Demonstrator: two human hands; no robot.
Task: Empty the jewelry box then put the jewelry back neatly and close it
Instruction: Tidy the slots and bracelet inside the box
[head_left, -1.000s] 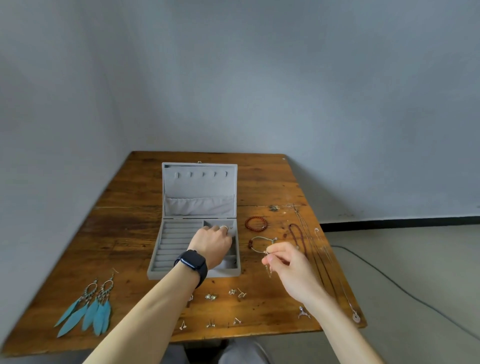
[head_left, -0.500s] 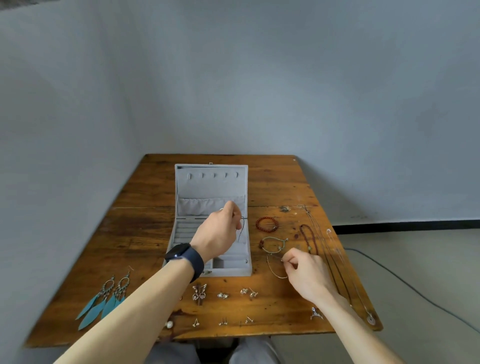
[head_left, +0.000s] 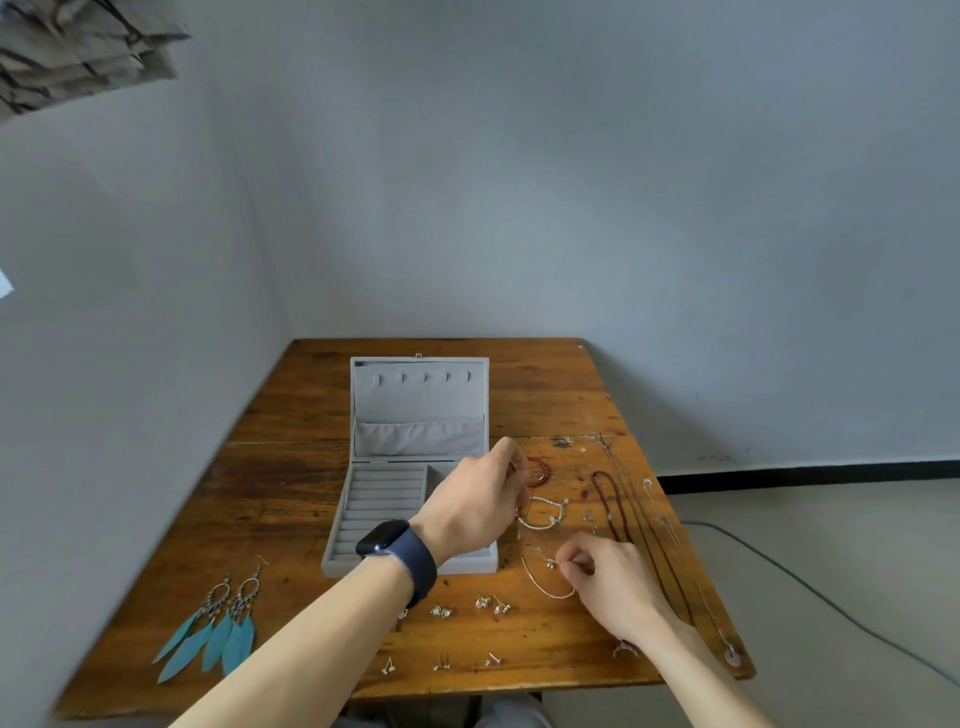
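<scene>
The grey jewelry box (head_left: 374, 514) stands open in the middle of the wooden table (head_left: 291, 467), lid upright, its ring rolls bare. My left hand (head_left: 478, 504), a dark watch on its wrist, hovers over the box's right edge and pinches a thin chain that hangs beside the red bead bracelet (head_left: 541, 470). My right hand (head_left: 608, 577) pinches a thin gold bracelet (head_left: 543, 584) that lies on the table right of the box. A silver bangle (head_left: 545, 514) lies between my two hands.
Teal feather earrings (head_left: 218, 629) lie at the front left. Small stud earrings (head_left: 491, 603) sit in rows near the front edge. A dark bead necklace (head_left: 613, 512) and long thin necklaces (head_left: 675, 551) stretch along the table's right edge. A cable (head_left: 810, 587) runs across the floor.
My left hand rose out of the box's right compartment with a thin chain and moved right toward the red bracelet. My right hand lowered the thin bracelet onto the table.
</scene>
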